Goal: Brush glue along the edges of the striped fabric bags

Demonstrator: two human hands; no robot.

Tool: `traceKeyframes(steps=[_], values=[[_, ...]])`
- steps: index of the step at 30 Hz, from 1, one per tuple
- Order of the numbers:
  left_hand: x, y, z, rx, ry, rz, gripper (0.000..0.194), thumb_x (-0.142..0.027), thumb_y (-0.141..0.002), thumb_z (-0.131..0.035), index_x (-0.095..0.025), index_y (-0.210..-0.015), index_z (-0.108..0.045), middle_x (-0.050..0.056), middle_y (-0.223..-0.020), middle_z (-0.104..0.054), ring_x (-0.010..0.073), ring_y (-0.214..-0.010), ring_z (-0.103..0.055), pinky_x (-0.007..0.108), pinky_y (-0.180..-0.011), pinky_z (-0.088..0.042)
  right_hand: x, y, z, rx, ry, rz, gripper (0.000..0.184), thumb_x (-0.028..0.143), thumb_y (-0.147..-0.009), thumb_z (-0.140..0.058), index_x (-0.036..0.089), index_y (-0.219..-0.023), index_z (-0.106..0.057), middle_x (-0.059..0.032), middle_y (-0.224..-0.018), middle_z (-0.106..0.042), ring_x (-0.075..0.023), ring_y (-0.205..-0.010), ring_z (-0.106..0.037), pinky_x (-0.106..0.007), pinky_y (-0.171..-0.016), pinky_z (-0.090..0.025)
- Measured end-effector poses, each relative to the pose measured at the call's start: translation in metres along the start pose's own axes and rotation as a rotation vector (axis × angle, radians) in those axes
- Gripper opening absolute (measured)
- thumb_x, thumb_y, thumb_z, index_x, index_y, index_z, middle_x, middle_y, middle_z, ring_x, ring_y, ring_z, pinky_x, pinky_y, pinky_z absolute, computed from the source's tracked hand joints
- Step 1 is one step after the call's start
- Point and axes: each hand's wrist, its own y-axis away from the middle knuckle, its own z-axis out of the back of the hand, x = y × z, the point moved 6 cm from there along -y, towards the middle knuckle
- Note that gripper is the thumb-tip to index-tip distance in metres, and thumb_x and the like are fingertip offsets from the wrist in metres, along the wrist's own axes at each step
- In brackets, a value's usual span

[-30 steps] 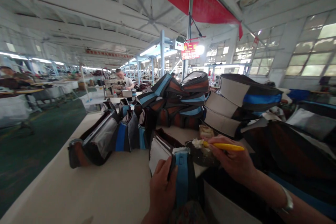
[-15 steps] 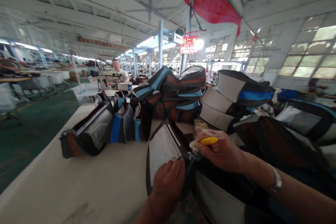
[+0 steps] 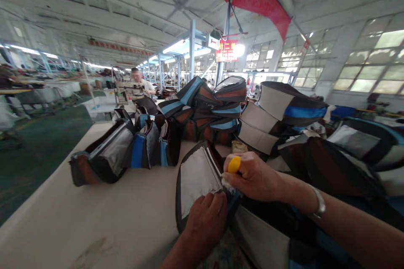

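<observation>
A sewn fabric bag with a pale grey panel, dark edging and a light blue side strip lies in front of me on the table. My left hand is closed on its near right edge, fingers curled over the seam. Just beyond, my right hand grips a tool by its yellow handle. The tool's working end is hidden by the hand. A whitish tuft, perhaps thread or cloth, shows under the right fingers, close against the bag's seam.
Several similar bags stand on the pale table to the left. More are heaped at the back and stacked on the right. A dark and grey bag lies beneath my right forearm. A person sits at a machine further off.
My right hand has moved left and closer to my left hand, and the yellow handle has turned from lying sideways to pointing more towards me. My left hand stays on the bag.
</observation>
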Motion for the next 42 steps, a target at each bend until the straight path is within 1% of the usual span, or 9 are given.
traceKeyframes(steps=[4, 10, 15, 17, 23, 29, 33, 37, 42], values=[[-0.002, 0.0, 0.003, 0.009, 0.006, -0.029, 0.014, -0.009, -0.093, -0.048, -0.014, -0.1, -0.058, 0.001, -0.076, -0.057, 0.0184, -0.063, -0.055, 0.034, -0.054, -0.042, -0.001, -0.004, -0.011, 0.124, 0.05, 0.008, 0.025, 0.015, -0.079, -0.057, 0.018, -0.061, -0.041, 0.0047, -0.054, -0.037, -0.0109, -0.051, -0.035, -0.027, -0.057, -0.027], [0.02, 0.004, 0.018, -0.083, 0.009, 0.006, 0.024, -0.01, -0.097, -0.037, -0.013, -0.104, -0.059, 0.003, -0.075, -0.062, 0.0172, -0.063, -0.058, 0.032, -0.057, -0.047, -0.007, -0.005, -0.001, -0.009, -0.106, -0.123, 0.031, 0.025, -0.088, -0.054, 0.019, -0.058, -0.047, 0.0029, -0.054, -0.044, -0.0114, -0.049, -0.039, -0.025, -0.051, -0.029], [0.078, 0.029, 0.039, -0.195, 0.115, 0.274, 0.013, -0.019, -0.098, -0.048, -0.017, -0.102, -0.06, 0.004, -0.085, -0.065, 0.0156, -0.073, -0.063, 0.027, -0.069, -0.052, -0.029, 0.01, 0.025, -0.428, -0.665, -0.323, 0.018, 0.032, -0.081, -0.067, 0.017, -0.07, -0.062, 0.0026, -0.056, -0.051, -0.012, -0.048, -0.042, -0.023, -0.047, -0.034], [0.101, 0.045, 0.042, -0.191, 0.164, 0.453, 0.011, -0.025, -0.098, -0.051, -0.02, -0.099, -0.061, 0.003, -0.086, -0.065, 0.0156, -0.076, -0.065, 0.026, -0.07, -0.053, -0.037, 0.017, 0.006, -0.53, -1.089, -0.431, 0.017, 0.031, -0.076, -0.072, 0.017, -0.073, -0.063, 0.0051, -0.05, -0.048, -0.01, -0.043, -0.036, -0.024, -0.049, -0.041], [0.126, 0.091, 0.051, -0.263, 0.085, 0.874, 0.026, -0.044, -0.089, -0.063, -0.02, -0.096, -0.057, 0.002, -0.085, -0.061, 0.02, -0.078, -0.065, 0.032, -0.07, -0.055, -0.005, 0.008, -0.111, -0.34, -1.845, -0.529, 0.017, 0.027, -0.071, -0.076, 0.017, -0.067, -0.063, 0.0073, -0.04, -0.047, -0.0066, -0.036, -0.03, -0.04, -0.081, -0.056], [0.099, 0.114, 0.051, -0.228, 0.201, 0.775, 0.021, -0.024, -0.097, -0.045, -0.02, -0.111, -0.061, 0.007, -0.101, -0.064, 0.0174, -0.091, -0.067, 0.029, -0.079, -0.057, 0.023, -0.008, -0.153, -0.314, -2.014, -0.504, 0.021, 0.031, -0.07, -0.078, 0.018, -0.068, -0.062, 0.0097, -0.039, -0.042, -0.0046, -0.035, -0.019, -0.034, -0.069, -0.056], [0.085, 0.125, 0.045, -0.18, 0.173, 0.769, 0.048, -0.024, -0.089, -0.054, -0.015, -0.136, -0.05, 0.016, -0.125, -0.057, 0.0259, -0.11, -0.064, 0.039, -0.086, -0.059, 0.03, -0.014, -0.159, -0.337, -2.002, -0.53, 0.024, 0.031, -0.068, -0.08, 0.017, -0.068, -0.06, 0.0088, -0.041, -0.04, -0.0047, -0.036, -0.02, -0.02, -0.048, -0.043], [0.091, 0.112, 0.042, -0.174, 0.191, 0.763, 0.047, -0.013, -0.086, -0.048, -0.013, -0.132, -0.055, 0.015, -0.112, -0.063, 0.0234, -0.097, -0.068, 0.035, -0.079, -0.06, 0.028, -0.015, -0.151, -0.404, -1.946, -0.563, 0.025, 0.033, -0.067, -0.081, 0.016, -0.069, -0.062, 0.0073, -0.041, -0.042, -0.0047, -0.035, -0.022, -0.016, -0.038, -0.029], [0.109, 0.08, 0.062, -0.252, 0.339, 0.812, 0.022, -0.028, -0.092, -0.055, -0.018, -0.102, -0.071, 0.008, -0.091, -0.069, 0.0204, -0.085, -0.069, 0.03, -0.077, -0.058, -0.001, -0.003, -0.092, -0.776, -1.722, -0.594, 0.028, 0.03, -0.061, -0.089, 0.016, -0.067, -0.065, 0.0055, -0.047, -0.048, -0.0054, -0.04, -0.037, -0.016, -0.043, -0.042]])
